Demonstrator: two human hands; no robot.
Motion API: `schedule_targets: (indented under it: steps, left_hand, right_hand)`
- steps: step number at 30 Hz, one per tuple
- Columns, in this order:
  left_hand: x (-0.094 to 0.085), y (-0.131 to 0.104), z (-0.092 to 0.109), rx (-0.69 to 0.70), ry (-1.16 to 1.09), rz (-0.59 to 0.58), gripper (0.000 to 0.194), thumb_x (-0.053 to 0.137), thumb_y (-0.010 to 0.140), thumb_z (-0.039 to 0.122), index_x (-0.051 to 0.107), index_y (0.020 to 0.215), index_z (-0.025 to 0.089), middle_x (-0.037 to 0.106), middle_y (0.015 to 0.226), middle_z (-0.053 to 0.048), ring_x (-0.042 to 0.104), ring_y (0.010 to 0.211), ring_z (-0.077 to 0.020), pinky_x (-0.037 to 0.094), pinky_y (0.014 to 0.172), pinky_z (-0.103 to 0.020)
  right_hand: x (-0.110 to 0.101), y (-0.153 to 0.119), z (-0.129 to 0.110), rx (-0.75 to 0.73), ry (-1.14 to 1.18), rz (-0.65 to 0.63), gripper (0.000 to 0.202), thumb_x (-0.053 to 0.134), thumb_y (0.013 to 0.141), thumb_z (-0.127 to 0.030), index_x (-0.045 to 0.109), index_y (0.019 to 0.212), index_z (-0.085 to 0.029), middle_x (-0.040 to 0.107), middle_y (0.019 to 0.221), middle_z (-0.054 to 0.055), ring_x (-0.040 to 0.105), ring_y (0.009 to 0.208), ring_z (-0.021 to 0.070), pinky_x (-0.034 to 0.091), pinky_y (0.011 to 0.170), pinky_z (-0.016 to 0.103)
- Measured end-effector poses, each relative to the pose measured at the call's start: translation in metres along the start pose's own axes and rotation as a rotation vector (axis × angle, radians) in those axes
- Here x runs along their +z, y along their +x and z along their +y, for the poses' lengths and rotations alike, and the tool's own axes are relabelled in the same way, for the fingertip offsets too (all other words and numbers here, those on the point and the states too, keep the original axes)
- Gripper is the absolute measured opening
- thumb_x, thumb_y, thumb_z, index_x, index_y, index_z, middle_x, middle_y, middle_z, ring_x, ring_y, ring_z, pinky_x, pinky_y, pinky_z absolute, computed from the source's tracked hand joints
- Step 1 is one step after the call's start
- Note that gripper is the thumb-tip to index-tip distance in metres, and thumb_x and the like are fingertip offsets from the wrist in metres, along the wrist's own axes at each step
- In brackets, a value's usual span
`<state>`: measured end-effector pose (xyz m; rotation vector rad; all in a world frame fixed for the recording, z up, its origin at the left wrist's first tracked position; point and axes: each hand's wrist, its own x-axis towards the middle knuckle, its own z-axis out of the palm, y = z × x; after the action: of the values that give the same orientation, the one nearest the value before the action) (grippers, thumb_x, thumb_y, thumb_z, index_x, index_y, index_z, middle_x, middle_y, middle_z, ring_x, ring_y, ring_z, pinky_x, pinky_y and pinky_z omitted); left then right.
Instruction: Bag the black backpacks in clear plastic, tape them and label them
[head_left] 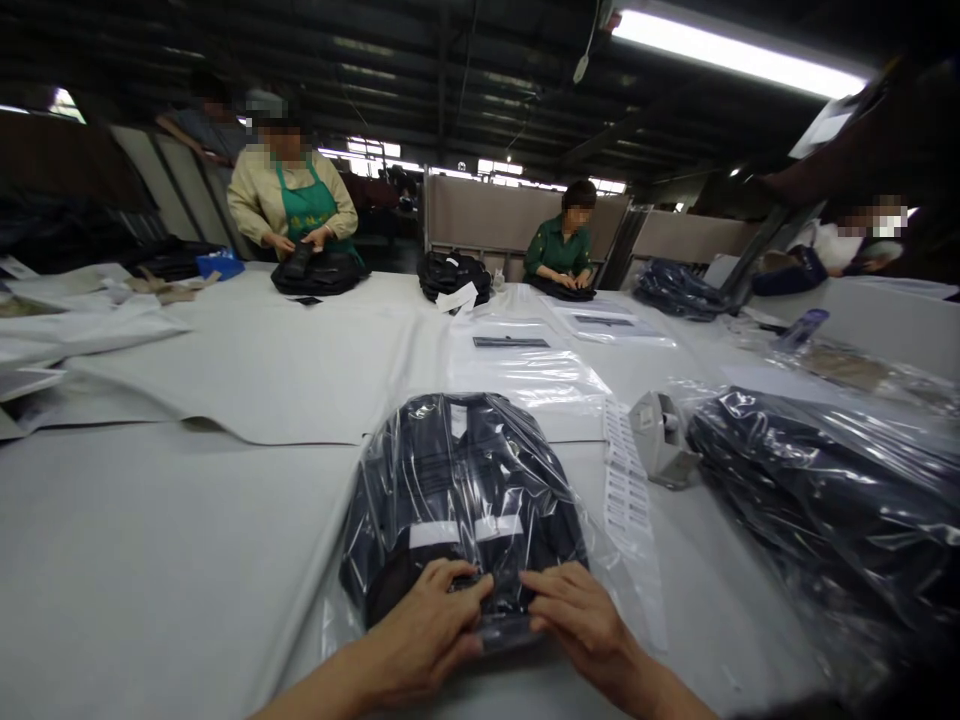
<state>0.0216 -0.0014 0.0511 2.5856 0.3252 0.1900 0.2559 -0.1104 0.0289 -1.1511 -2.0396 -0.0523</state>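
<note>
A folded dark jacket [435, 470] lies on the table in front of me inside a clear plastic bag [566, 500]. Two white strips and a white collar label show through the film. My left hand [435, 625] is at the near edge, its fingers bent and closed on the plastic bag. Just right of it, my right hand [581, 620] rests on the same edge with fingers stretched out and slightly apart. The film under both palms is hidden.
To the right are a label strip [626, 470], a grey tape dispenser [664, 440] and a pile of bagged dark garments [817, 500]. Flat clear bags [517, 375] lie ahead. Across the table, one co-worker [296, 200] and another [562, 245] handle dark garments. Papers [82, 320] lie left.
</note>
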Motion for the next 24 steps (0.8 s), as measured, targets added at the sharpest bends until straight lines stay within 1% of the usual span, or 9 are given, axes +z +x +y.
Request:
schedule_targets:
  steps: [2, 4, 7, 11, 13, 15, 18, 21, 24]
  left_hand:
    - [0.006, 0.002, -0.002, -0.038, -0.082, 0.097, 0.029, 0.048, 0.088, 0.027, 0.051, 0.116, 0.021, 0.057, 0.112, -0.008, 0.044, 0.115, -0.0240, 0.038, 0.097, -0.041]
    - [0.014, 0.004, -0.003, -0.085, -0.169, 0.248, 0.015, 0.046, 0.089, 0.026, 0.058, 0.094, 0.019, 0.059, 0.104, -0.008, 0.050, 0.107, -0.0212, 0.043, 0.092, -0.036]
    - [0.025, 0.007, -0.002, -0.146, -0.237, 0.424, 0.015, 0.048, 0.089, 0.024, 0.055, 0.077, 0.018, 0.059, 0.100, -0.008, 0.054, 0.100, -0.0195, 0.046, 0.086, -0.034]
    - [0.033, 0.010, -0.003, -0.194, -0.179, 0.527, 0.005, 0.052, 0.087, 0.022, 0.056, 0.086, 0.019, 0.060, 0.102, -0.008, 0.054, 0.099, -0.0196, 0.048, 0.085, -0.035]
    - [0.035, 0.010, -0.007, -0.144, -0.049, 0.548, 0.020, 0.051, 0.087, 0.018, 0.055, 0.107, 0.020, 0.056, 0.118, -0.010, 0.052, 0.105, -0.0210, 0.046, 0.089, -0.038]
    - [0.035, 0.009, -0.011, -0.005, 0.136, 0.499, 0.042, 0.045, 0.087, 0.010, 0.045, 0.126, 0.026, 0.048, 0.133, -0.010, 0.046, 0.114, -0.0231, 0.042, 0.093, -0.043]
    - [0.028, 0.008, -0.013, 0.175, 0.318, 0.248, 0.059, 0.039, 0.085, 0.004, 0.033, 0.137, 0.033, 0.045, 0.137, -0.004, 0.039, 0.123, -0.0261, 0.035, 0.097, -0.049]
    - [0.018, 0.008, -0.009, 0.171, 0.333, 0.042, 0.061, 0.050, 0.088, 0.033, 0.022, 0.142, 0.027, 0.042, 0.140, -0.008, 0.035, 0.126, -0.0311, 0.027, 0.098, -0.053]
    - [0.018, 0.010, -0.009, 0.134, 0.357, 0.018, 0.067, 0.052, 0.085, 0.050, 0.024, 0.141, 0.025, 0.042, 0.139, -0.009, 0.037, 0.125, -0.0317, 0.023, 0.099, -0.051]
  right_hand:
    - [0.003, 0.001, 0.002, 0.158, 0.100, -0.063, 0.019, 0.045, 0.093, -0.028, 0.062, 0.090, -0.020, 0.068, 0.095, 0.006, 0.060, 0.080, 0.0148, 0.047, 0.074, 0.028]
    - [0.008, 0.001, 0.004, 0.363, 0.170, -0.078, 0.024, 0.043, 0.093, -0.031, 0.063, 0.088, -0.021, 0.068, 0.084, 0.003, 0.060, 0.075, 0.0135, 0.046, 0.070, 0.025]
    - [0.015, 0.003, 0.004, 0.567, 0.179, -0.056, 0.030, 0.042, 0.093, -0.034, 0.063, 0.077, -0.020, 0.063, 0.069, 0.000, 0.058, 0.065, 0.0118, 0.043, 0.063, 0.022]
    - [0.018, 0.011, 0.002, 0.644, 0.108, -0.020, 0.035, 0.044, 0.091, -0.035, 0.060, 0.066, -0.018, 0.057, 0.060, -0.002, 0.055, 0.057, 0.0111, 0.038, 0.057, 0.022]
    - [0.018, 0.013, 0.001, 0.646, 0.076, -0.005, 0.036, 0.045, 0.090, -0.037, 0.060, 0.064, -0.018, 0.056, 0.058, -0.002, 0.054, 0.055, 0.0110, 0.037, 0.055, 0.022]
    - [0.020, 0.012, 0.001, 0.633, 0.057, 0.010, 0.036, 0.045, 0.090, -0.038, 0.061, 0.064, -0.018, 0.057, 0.057, -0.002, 0.054, 0.053, 0.0107, 0.037, 0.054, 0.022]
    - [0.027, 0.010, 0.002, 0.610, 0.032, 0.029, 0.034, 0.048, 0.089, -0.036, 0.064, 0.065, -0.018, 0.060, 0.060, 0.000, 0.057, 0.057, 0.0115, 0.039, 0.057, 0.023]
    - [0.032, 0.017, 0.005, 0.648, -0.052, 0.028, 0.029, 0.055, 0.085, -0.036, 0.067, 0.064, -0.018, 0.061, 0.067, 0.003, 0.058, 0.062, 0.0136, 0.042, 0.061, 0.025]
    - [0.016, 0.029, 0.014, 0.757, -0.003, -0.015, 0.032, 0.055, 0.083, -0.040, 0.068, 0.064, -0.018, 0.061, 0.064, 0.003, 0.059, 0.059, 0.0148, 0.045, 0.059, 0.026]
